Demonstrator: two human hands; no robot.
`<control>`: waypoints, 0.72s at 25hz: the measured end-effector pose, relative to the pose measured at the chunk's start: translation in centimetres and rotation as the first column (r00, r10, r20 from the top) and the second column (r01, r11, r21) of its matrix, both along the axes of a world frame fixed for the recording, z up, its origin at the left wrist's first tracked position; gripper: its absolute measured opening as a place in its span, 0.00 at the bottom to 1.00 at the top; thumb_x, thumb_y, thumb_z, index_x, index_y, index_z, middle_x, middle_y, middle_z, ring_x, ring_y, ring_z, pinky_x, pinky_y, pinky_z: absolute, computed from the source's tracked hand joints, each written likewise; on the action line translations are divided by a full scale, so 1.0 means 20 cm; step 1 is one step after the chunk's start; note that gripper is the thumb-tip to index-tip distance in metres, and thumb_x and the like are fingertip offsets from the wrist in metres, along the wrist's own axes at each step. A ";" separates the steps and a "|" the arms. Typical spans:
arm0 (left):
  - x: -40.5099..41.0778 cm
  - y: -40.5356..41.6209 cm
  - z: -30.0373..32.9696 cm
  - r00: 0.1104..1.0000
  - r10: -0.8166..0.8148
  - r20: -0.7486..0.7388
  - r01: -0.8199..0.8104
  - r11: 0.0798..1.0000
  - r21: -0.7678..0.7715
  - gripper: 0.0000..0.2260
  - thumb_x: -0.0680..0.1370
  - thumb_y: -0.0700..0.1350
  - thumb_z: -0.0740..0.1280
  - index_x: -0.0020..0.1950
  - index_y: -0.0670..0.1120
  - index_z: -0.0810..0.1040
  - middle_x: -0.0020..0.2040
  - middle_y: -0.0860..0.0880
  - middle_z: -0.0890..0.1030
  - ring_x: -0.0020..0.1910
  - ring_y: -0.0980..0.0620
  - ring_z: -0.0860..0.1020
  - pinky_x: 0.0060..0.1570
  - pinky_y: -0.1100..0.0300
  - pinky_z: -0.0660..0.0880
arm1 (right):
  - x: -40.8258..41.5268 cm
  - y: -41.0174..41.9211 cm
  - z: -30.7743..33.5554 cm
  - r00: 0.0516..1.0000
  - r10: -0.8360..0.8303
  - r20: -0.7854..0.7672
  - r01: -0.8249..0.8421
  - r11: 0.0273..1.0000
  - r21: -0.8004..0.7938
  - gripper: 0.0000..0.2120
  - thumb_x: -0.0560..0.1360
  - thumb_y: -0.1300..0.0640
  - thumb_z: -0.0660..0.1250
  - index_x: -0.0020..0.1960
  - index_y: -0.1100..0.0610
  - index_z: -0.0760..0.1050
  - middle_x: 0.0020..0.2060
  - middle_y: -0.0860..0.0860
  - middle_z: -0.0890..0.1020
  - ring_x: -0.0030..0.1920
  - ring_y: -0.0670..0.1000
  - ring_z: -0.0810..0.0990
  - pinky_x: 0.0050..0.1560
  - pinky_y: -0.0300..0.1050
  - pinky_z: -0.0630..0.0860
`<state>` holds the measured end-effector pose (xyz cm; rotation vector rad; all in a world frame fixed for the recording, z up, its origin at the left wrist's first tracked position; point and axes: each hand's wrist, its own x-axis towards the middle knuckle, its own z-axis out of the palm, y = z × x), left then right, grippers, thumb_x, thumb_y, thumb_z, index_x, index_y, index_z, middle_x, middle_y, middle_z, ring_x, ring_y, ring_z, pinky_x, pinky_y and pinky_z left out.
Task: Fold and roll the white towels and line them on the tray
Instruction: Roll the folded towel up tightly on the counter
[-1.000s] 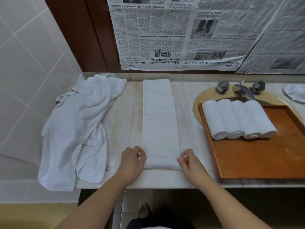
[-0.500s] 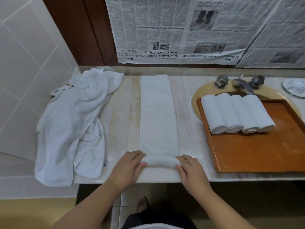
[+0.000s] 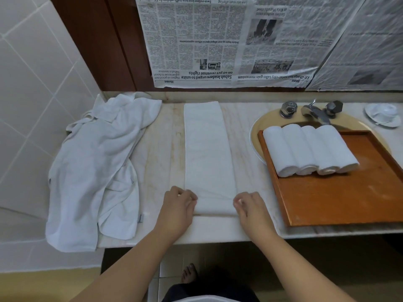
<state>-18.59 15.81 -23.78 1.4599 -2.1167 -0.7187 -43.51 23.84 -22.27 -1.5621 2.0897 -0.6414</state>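
Marble counter (image 3: 218,229) carries a crumpled pile of white towels (image 3: 91,171) at its left end and a wooden tray (image 3: 349,197) over the sink, with four rolled towels (image 3: 309,149) lined side by side at its far left. Between them lies a long folded towel (image 3: 207,149). The left hand (image 3: 177,205) and right hand (image 3: 250,207) pinch its near rolled end, fingers closed on the cloth.
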 end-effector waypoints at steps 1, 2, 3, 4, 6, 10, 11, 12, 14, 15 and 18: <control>0.00 0.03 -0.03 0.995 -0.048 0.087 0.059 0.990 -0.129 0.06 0.79 0.42 0.72 0.55 0.50 0.82 0.52 0.51 0.76 0.49 0.49 0.73 0.48 0.55 0.76 | 0.02 0.02 -0.03 0.986 0.052 -0.159 -0.062 0.996 -0.060 0.11 0.77 0.61 0.72 0.56 0.48 0.80 0.52 0.46 0.77 0.51 0.49 0.77 0.49 0.43 0.77; 0.01 0.06 -0.06 0.981 -0.105 0.164 0.142 0.961 -0.237 0.08 0.77 0.39 0.73 0.55 0.47 0.83 0.54 0.49 0.77 0.49 0.46 0.74 0.46 0.51 0.78 | 0.04 0.06 -0.06 0.950 0.110 -0.292 -0.145 0.984 -0.100 0.16 0.71 0.67 0.76 0.55 0.52 0.82 0.54 0.49 0.80 0.52 0.52 0.79 0.51 0.47 0.79; 0.03 0.09 -0.09 0.963 -0.152 0.224 0.215 0.932 -0.292 0.11 0.76 0.38 0.73 0.57 0.45 0.83 0.57 0.47 0.79 0.50 0.44 0.76 0.47 0.48 0.79 | 0.07 0.11 -0.08 0.920 0.142 -0.365 -0.202 0.971 -0.130 0.21 0.67 0.69 0.78 0.57 0.55 0.83 0.56 0.51 0.82 0.55 0.54 0.81 0.53 0.50 0.81; 0.04 0.12 -0.12 0.948 -0.175 0.267 0.255 0.918 -0.305 0.13 0.77 0.40 0.72 0.61 0.44 0.81 0.61 0.46 0.79 0.52 0.43 0.77 0.49 0.47 0.80 | 0.09 0.15 -0.08 0.916 0.160 -0.369 -0.220 0.967 -0.127 0.24 0.67 0.68 0.78 0.61 0.56 0.82 0.60 0.52 0.82 0.59 0.54 0.81 0.57 0.52 0.80; 0.05 0.15 -0.13 0.948 -0.156 0.278 0.233 0.934 -0.271 0.15 0.81 0.49 0.68 0.66 0.45 0.79 0.66 0.46 0.79 0.55 0.44 0.77 0.51 0.49 0.80 | 0.13 0.20 -0.07 0.932 0.128 -0.339 -0.177 0.977 -0.119 0.23 0.72 0.61 0.76 0.67 0.55 0.79 0.66 0.50 0.79 0.63 0.52 0.78 0.62 0.51 0.78; 0.06 0.06 -0.07 0.968 -0.156 0.198 0.175 0.981 -0.078 0.17 0.85 0.56 0.59 0.68 0.53 0.79 0.63 0.57 0.77 0.50 0.48 0.74 0.54 0.53 0.76 | 0.14 0.12 -0.02 0.935 0.065 -0.349 -0.080 0.996 -0.029 0.15 0.82 0.50 0.66 0.69 0.48 0.76 0.66 0.44 0.76 0.57 0.51 0.77 0.54 0.48 0.73; 0.07 0.02 -0.06 0.969 -0.165 0.183 0.174 0.984 -0.037 0.17 0.86 0.57 0.58 0.69 0.55 0.79 0.61 0.60 0.78 0.49 0.50 0.74 0.55 0.54 0.74 | 0.13 0.08 -0.01 0.945 0.060 -0.322 -0.061 0.998 0.008 0.15 0.84 0.50 0.63 0.70 0.47 0.75 0.67 0.43 0.76 0.58 0.51 0.76 0.54 0.49 0.71; 0.07 0.00 -0.05 0.971 -0.170 0.168 0.171 0.985 0.009 0.16 0.86 0.57 0.57 0.70 0.57 0.79 0.59 0.62 0.78 0.50 0.50 0.74 0.57 0.55 0.73 | 0.12 0.05 0.00 0.956 0.055 -0.289 -0.047 0.998 0.037 0.16 0.85 0.49 0.60 0.71 0.45 0.74 0.68 0.42 0.75 0.59 0.51 0.75 0.54 0.49 0.69; 0.06 -0.04 -0.01 0.981 -0.155 0.119 0.141 0.983 0.116 0.17 0.86 0.58 0.56 0.70 0.61 0.78 0.58 0.62 0.80 0.53 0.51 0.74 0.59 0.56 0.71 | 0.10 0.01 0.01 0.976 0.044 -0.215 -0.026 0.996 0.085 0.17 0.86 0.48 0.55 0.73 0.43 0.72 0.68 0.41 0.75 0.62 0.50 0.73 0.57 0.50 0.68; 0.05 -0.05 0.00 0.988 -0.126 0.089 0.109 0.979 0.175 0.17 0.86 0.59 0.55 0.70 0.62 0.78 0.58 0.61 0.81 0.55 0.50 0.74 0.59 0.57 0.70 | 0.09 -0.01 0.02 0.983 0.045 -0.178 -0.023 0.992 0.125 0.18 0.87 0.47 0.53 0.73 0.42 0.71 0.67 0.42 0.75 0.63 0.49 0.72 0.59 0.50 0.67; -0.01 -0.04 0.06 0.995 -0.061 0.075 0.038 0.962 0.272 0.16 0.87 0.58 0.54 0.68 0.61 0.79 0.53 0.53 0.82 0.56 0.48 0.72 0.54 0.57 0.67 | 0.06 -0.06 0.04 0.989 0.065 -0.130 -0.030 0.965 0.260 0.18 0.87 0.46 0.47 0.71 0.41 0.70 0.60 0.45 0.76 0.62 0.50 0.71 0.62 0.50 0.66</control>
